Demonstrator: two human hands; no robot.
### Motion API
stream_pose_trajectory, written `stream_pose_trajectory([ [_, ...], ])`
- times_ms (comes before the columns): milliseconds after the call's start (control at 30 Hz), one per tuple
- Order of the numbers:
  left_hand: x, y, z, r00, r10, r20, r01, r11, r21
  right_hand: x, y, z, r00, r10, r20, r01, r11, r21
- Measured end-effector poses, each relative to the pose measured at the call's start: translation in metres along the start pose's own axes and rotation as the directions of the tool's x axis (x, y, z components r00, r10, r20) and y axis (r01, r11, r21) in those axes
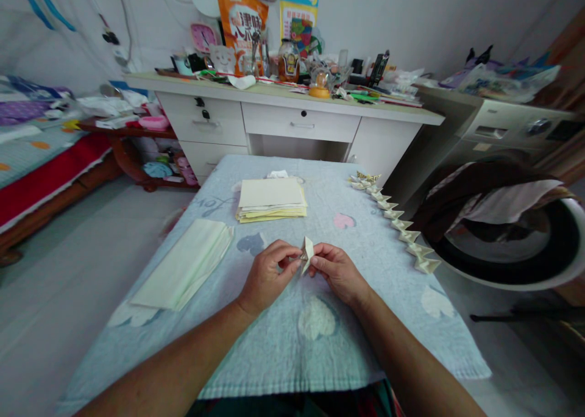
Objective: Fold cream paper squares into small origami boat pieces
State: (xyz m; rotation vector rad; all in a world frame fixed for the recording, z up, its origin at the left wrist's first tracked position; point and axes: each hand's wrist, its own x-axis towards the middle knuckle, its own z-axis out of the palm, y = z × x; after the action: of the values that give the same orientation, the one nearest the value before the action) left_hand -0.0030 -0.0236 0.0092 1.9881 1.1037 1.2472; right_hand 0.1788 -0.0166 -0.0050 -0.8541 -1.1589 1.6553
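A small folded paper piece (308, 253), cream coloured with pointed ends, is held up between my two hands over the cloth-covered table. My left hand (270, 272) pinches its left side between thumb and fingers. On the other side my right hand (337, 270) grips it with thumb and forefinger. Beyond the hands lies a stack of cream and yellow paper sheets (270, 194). A folded bundle of pale green paper (185, 264) rests to the left. Along the table's right edge runs a row of several finished folded paper boats (401, 225).
The table bears a light blue cloth (274, 350) with heart patterns. Behind it stands a white desk (301, 124) with jars, a snack bag (242, 27) and clutter on top. A front-loading washing machine (493, 130) with clothes in its open door is at right, a bed (50, 167) at left.
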Motion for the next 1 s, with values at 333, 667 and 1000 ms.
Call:
stream_pose_trajectory([
  [333,0.0010,0.0044,-0.0024,0.999,-0.018,0.033,0.017,1.000,0.014,-0.0001,-0.0005,0.0010,1.000,-0.002,0.012,0.002,1.000,0.005],
  [667,0.0013,0.0033,-0.0009,0.997,-0.073,0.014,0.073,0.996,0.047,-0.0021,-0.0072,0.0047,0.998,-0.056,0.007,0.056,0.993,-0.104],
  [1000,0.0019,0.0001,-0.0008,0.995,-0.102,0.015,0.101,0.992,0.081,-0.0035,-0.0087,0.0060,0.991,-0.127,-0.030,0.118,0.968,-0.221],
])
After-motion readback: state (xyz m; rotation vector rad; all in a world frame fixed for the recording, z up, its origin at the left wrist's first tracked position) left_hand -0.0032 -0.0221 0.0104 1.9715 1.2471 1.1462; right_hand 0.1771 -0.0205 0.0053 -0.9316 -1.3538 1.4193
